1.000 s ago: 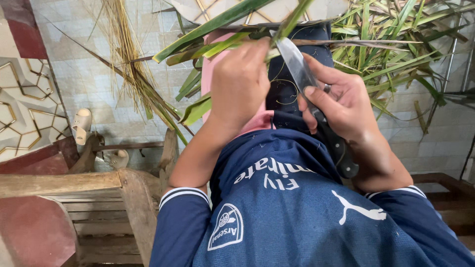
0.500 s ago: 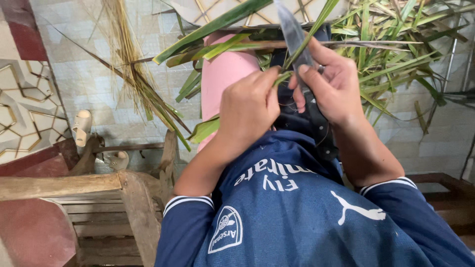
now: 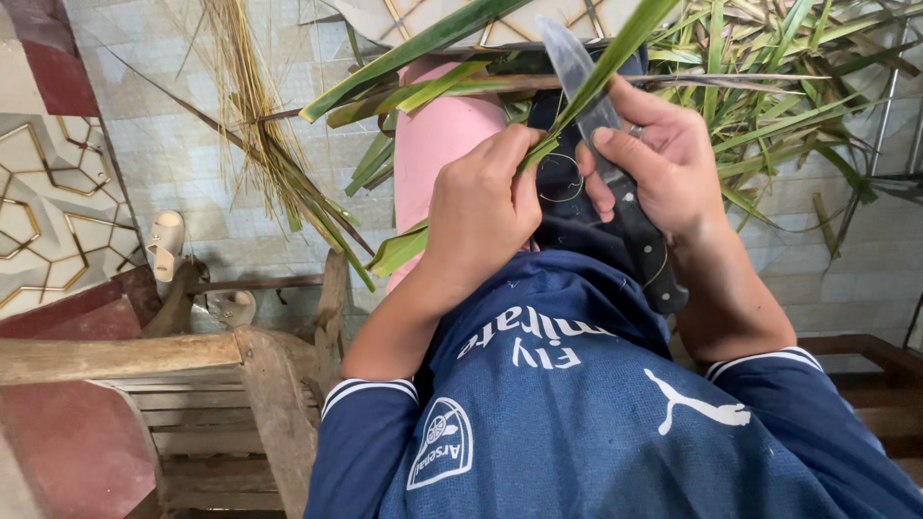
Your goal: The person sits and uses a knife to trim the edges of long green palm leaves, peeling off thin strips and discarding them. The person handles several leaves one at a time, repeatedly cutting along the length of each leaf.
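Note:
My left hand (image 3: 478, 216) pinches the base of a long green leaf (image 3: 598, 72) that runs up and to the right. My right hand (image 3: 663, 168) grips a knife (image 3: 586, 91) with a dark riveted handle and a grey blade. The blade lies along the leaf, pointing away from me, with my thumb pressed on its side. More long green leaves (image 3: 423, 43) lie across my lap, over a pink cloth (image 3: 442, 144). A dark blue shirt (image 3: 577, 413) fills the lower part of the view.
A heap of cut green leaves (image 3: 779, 86) lies on the tiled floor to the right. A bundle of dry yellowish strips (image 3: 255, 115) lies to the left. A wooden chair (image 3: 221, 384) stands at the lower left, with pale sandals (image 3: 165, 245) beside it.
The knife has moved up and left along the leaf, the blade now pointing further away. My left hand has shifted down slightly, still holding the leaf's base.

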